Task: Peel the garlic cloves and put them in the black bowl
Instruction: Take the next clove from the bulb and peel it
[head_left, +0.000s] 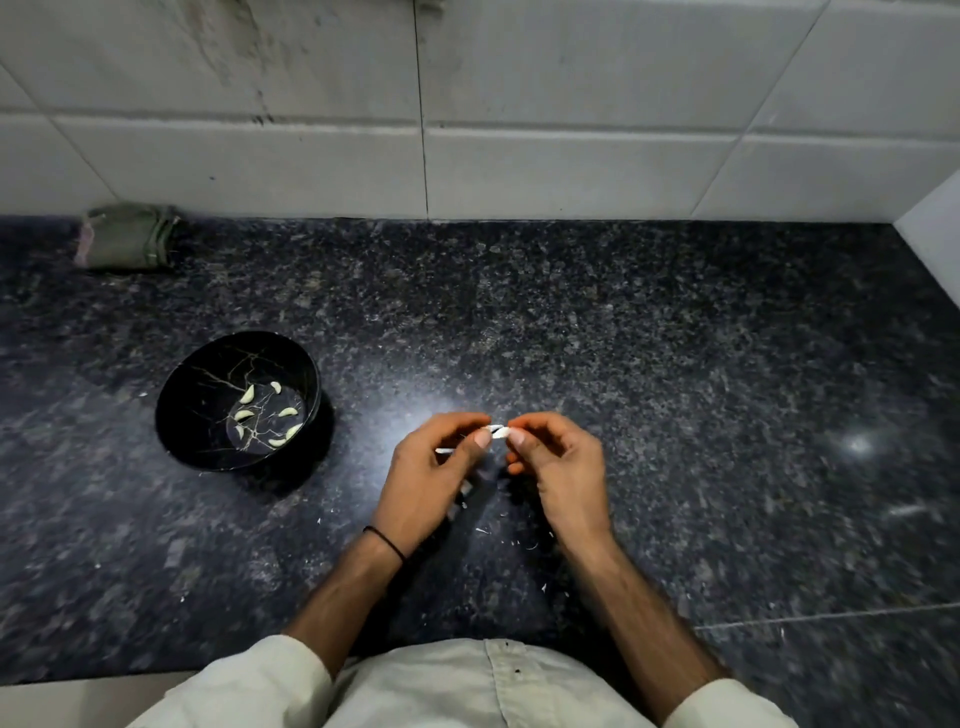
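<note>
Garlic clove (496, 430): held in the air above the countertop (675, 338), at the centre of my view, pinched at both ends. Left hand (436, 467) grips its 9 o'clock end between thumb and forefinger; right hand (561, 462) grips the 3 o'clock end the same way, other fingers curled loosely below. Reason for the two-ended hold: one hand fixes the clove while the other can tear the papery skin away. The clove is small and mostly covered by fingertips, so I cannot tell how much skin remains; judged as mid-peel. A pale sliver shows under my left fingers, skin or stem, unclear. Skin flakes (483, 530) lie scattered on the stone at 6 o'clock of the clove, directly under the working spot, which fits peeling held low so the waste drops in one patch. Black bowl (179, 410): at 9 o'clock, well apart from my hands but within a reach of the left arm, upright, with several peeled cloves (244, 414) on its bottom, so the task is judged partly done. I see no unpeeled stock on the counter. Folded cloth (127, 236) sits at 10 o'clock against the tiled wall (519, 156), out of the work area. Next step, judged: finish stripping, then carry the clove left to the bowl.
</note>
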